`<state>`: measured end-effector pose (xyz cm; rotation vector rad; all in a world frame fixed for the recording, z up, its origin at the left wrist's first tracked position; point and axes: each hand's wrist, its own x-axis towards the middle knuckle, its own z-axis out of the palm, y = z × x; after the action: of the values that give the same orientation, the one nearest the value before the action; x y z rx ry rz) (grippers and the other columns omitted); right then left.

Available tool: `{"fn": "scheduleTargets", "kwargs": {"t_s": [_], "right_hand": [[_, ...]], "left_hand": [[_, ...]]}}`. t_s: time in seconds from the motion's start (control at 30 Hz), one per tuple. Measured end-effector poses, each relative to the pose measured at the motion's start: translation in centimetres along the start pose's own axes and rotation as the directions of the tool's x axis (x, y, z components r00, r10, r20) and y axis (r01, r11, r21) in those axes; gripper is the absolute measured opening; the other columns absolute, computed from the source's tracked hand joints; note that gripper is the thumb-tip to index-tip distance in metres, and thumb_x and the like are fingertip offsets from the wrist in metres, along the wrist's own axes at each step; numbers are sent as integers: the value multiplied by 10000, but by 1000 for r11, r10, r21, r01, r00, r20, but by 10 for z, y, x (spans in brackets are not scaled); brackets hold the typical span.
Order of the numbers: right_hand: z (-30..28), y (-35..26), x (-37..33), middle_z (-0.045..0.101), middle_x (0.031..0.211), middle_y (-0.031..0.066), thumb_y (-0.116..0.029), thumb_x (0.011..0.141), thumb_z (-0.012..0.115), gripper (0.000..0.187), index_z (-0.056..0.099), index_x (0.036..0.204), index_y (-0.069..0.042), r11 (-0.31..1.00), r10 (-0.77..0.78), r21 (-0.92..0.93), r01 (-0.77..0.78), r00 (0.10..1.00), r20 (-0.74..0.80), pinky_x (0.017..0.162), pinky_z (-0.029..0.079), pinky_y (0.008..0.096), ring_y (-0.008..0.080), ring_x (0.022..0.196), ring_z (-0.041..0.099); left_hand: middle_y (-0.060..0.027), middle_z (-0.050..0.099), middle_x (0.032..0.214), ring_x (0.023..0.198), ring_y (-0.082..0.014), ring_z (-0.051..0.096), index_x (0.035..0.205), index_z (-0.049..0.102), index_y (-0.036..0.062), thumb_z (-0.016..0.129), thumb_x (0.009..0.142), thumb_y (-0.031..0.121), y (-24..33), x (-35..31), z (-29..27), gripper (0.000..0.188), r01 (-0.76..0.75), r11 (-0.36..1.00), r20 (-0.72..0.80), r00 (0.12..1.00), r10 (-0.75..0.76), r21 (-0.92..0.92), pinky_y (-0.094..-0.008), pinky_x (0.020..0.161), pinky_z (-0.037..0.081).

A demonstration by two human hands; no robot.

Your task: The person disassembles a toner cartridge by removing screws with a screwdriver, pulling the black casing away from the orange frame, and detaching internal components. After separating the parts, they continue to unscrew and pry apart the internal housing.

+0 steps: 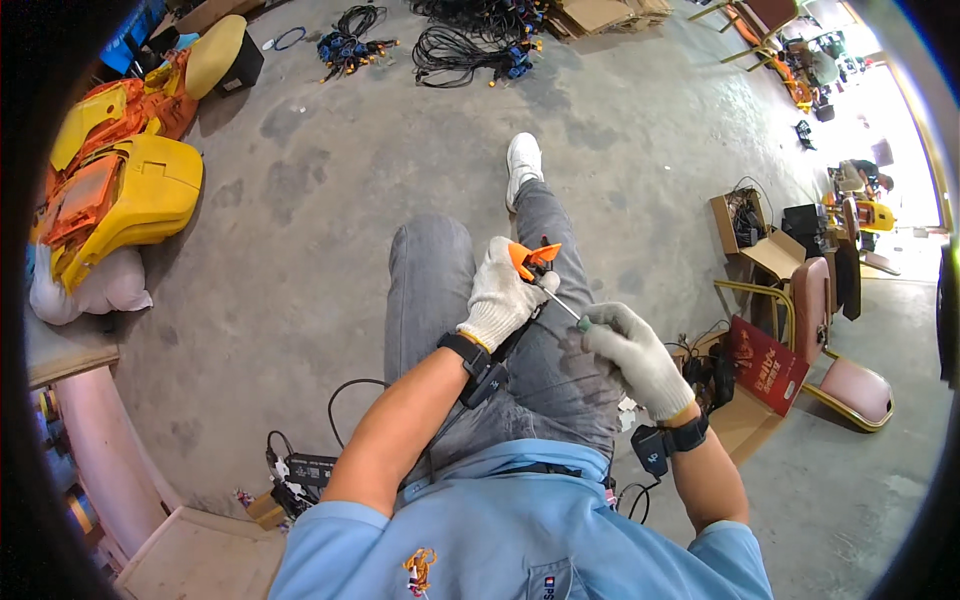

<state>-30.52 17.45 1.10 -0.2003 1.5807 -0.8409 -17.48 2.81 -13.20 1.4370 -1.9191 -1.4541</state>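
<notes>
The left hand [500,295], in a white knit glove, is near the centre of the frame, above the person's grey trousers [430,285]. It is closed around a small orange part [541,256], which sticks out past the fingers on their upper right side, with something dark at its middle that is too small to make out. The right hand [635,350], gloved likewise, is lower and to the right, its fingers curled on the green handle of a screwdriver [568,309]. The two hands are apart, and the thin metal shaft slants across the gap, up and left to the left hand's fingertips, just below the orange part. Whether the tip touches the part cannot be told, as the fingers cover that spot. So the orange part is at the far end of the left hand and well apart from the right one.

Each wrist carries a black strap with a small dark device. A white shoe [523,158] shows above the hands. Yellow and orange shells [150,190] are piled at the upper left of the frame, and bundles of black cable [455,55] lie along the top. At the right, a red box [765,366] is beside a pinkish chair [812,305].
</notes>
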Motion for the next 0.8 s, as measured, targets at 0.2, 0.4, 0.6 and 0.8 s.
{"fn": "scheduleTargets", "kwargs": {"t_s": [0.2,0.4,0.6,0.8], "right_hand": [[12,13,-8,688,1090,182,-90,945,731,388,587,1300,-27,225,-716,-854,469,675,182,841,559,472,364,979,694],[13,15,-14,678,1111,171,-51,925,701,493,594,1405,-83,-47,-644,-952,304,719,262,841,565,486,378,1035,678],[7,14,5,709,1061,162,-95,969,672,450,604,1411,-42,77,-674,-891,447,682,284,792,580,446,379,923,710],[4,-8,-6,722,1007,70,-178,1068,587,387,612,1382,46,994,-34,104,32,999,21,694,566,257,169,852,730]], "left_hand": [[-141,677,1036,926,-296,689,1245,564,20,953,749,363,-2,-2,-1,717,34,999,1,999,-34,-25,-418,866,579],[-161,697,1056,943,-310,705,1238,570,14,952,747,371,5,-3,-2,717,48,999,-8,999,-49,-23,-414,861,581],[-152,696,1016,927,-313,703,1217,573,20,947,740,384,-7,4,0,707,27,1000,-12,1000,-27,-6,-423,849,580],[-140,672,991,913,-317,691,1213,562,23,940,732,378,-2,-1,0,708,-13,1000,-34,999,13,-18,-426,852,579]]}}
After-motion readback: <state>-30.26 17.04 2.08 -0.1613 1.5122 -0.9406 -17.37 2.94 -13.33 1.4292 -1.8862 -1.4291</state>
